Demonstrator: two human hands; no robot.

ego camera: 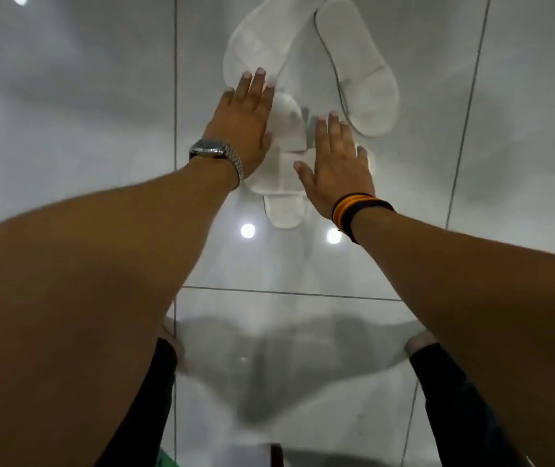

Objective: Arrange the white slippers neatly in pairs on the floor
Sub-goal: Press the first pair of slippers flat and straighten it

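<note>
Four white slippers, as far as I can count, lie jumbled on the glossy floor (67, 96). My left hand (246, 126) and right hand (336, 163) hover flat with fingers spread, grasping nothing, over the near slipper (283, 210), whose long axis runs toward me. The far left slipper (252, 38) and far right slipper (360, 69) splay apart. On slick tile, I judge a careless push could skid one askew
</note>
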